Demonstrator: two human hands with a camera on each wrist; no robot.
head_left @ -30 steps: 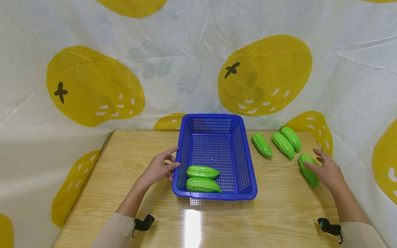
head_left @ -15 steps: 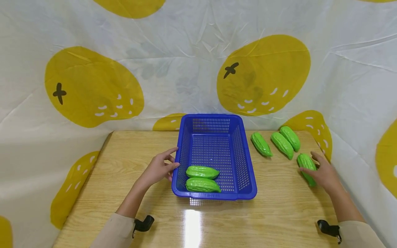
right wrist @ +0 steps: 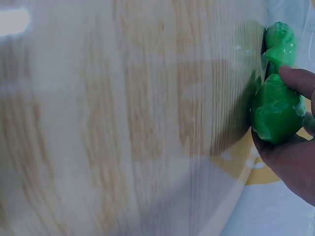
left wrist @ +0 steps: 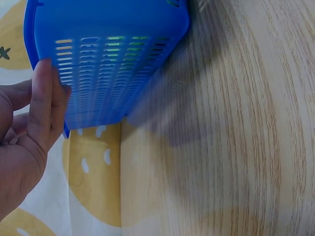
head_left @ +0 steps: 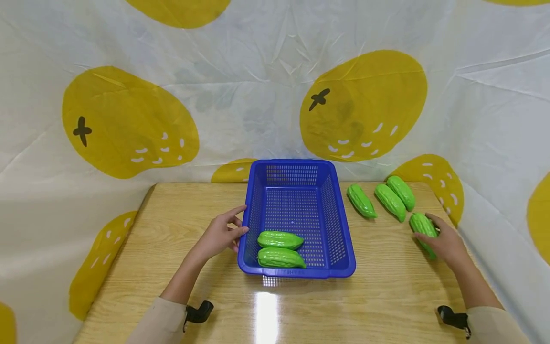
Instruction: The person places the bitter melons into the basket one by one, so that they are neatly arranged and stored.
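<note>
My left hand [head_left: 221, 232] touches the left side of a blue plastic basket [head_left: 296, 273], fingertips right at its rim. The left wrist view shows those fingers lying against the basket's slotted outer wall [left wrist: 98, 73]. Two glossy green bitter melons, a back one [head_left: 280, 240] and a front one [head_left: 281, 257], lie side by side in the basket's near left corner. On the right of the table my right hand [head_left: 447, 241] grips another bitter melon [head_left: 422, 224], thumb on one side and fingers on the other; the right wrist view shows this melon [right wrist: 276, 110] end-on.
Beyond the right hand, three more bitter melons lie on the wooden table [head_left: 378, 296]: one near the basket [head_left: 362, 201] and a pair, left [head_left: 390, 202] and right [head_left: 401, 192]. A white curtain [head_left: 249, 105] with yellow fruit prints hangs behind and at both sides.
My right hand has moved left and down onto the nearest bitter melon and closed its thumb and fingers about it. The left hand and basket have stayed put.
</note>
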